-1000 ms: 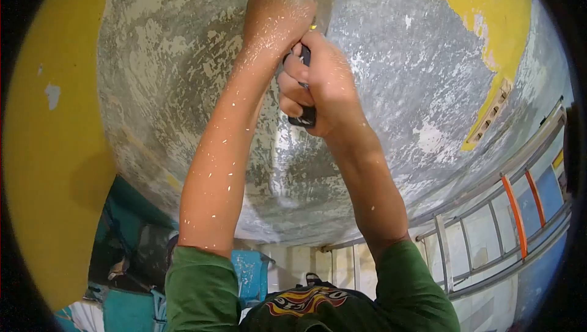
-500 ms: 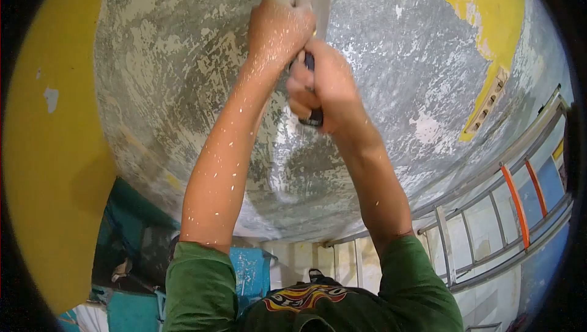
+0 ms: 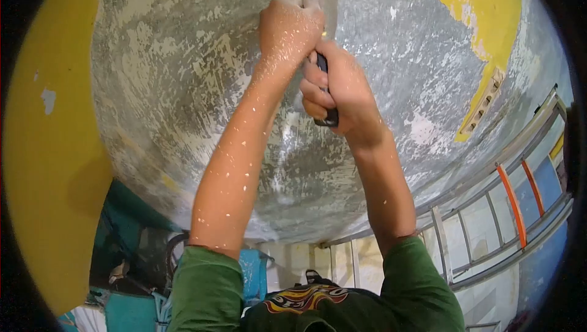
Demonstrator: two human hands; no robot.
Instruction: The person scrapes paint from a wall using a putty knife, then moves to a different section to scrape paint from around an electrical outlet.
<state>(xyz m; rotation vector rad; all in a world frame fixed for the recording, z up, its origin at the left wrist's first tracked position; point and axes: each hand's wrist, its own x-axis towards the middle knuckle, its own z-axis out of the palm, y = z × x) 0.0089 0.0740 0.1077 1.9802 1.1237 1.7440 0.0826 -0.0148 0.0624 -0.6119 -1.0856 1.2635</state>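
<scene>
A scraper with a wide metal blade (image 3: 330,11) rests against a wall (image 3: 403,63) where yellow paint gives way to bare grey, patchy plaster. My right hand (image 3: 345,87) is wrapped round its black handle (image 3: 331,115). Higher up, my left hand (image 3: 290,26) is closed at the blade's left side, its thumb pointing up along the metal; its other fingers are hidden. Pale paint flakes speckle my left hand and forearm.
Yellow paint (image 3: 49,167) covers the wall on the left and top right. A socket strip (image 3: 483,107) sits at right. Below it leans a metal ladder (image 3: 468,234) with orange parts. A blue plastic item (image 3: 252,271) and green furniture (image 3: 131,310) stand low at left.
Both hands and the scraper have shifted a little to the right in the picture. The grip on the scraper is the same.
</scene>
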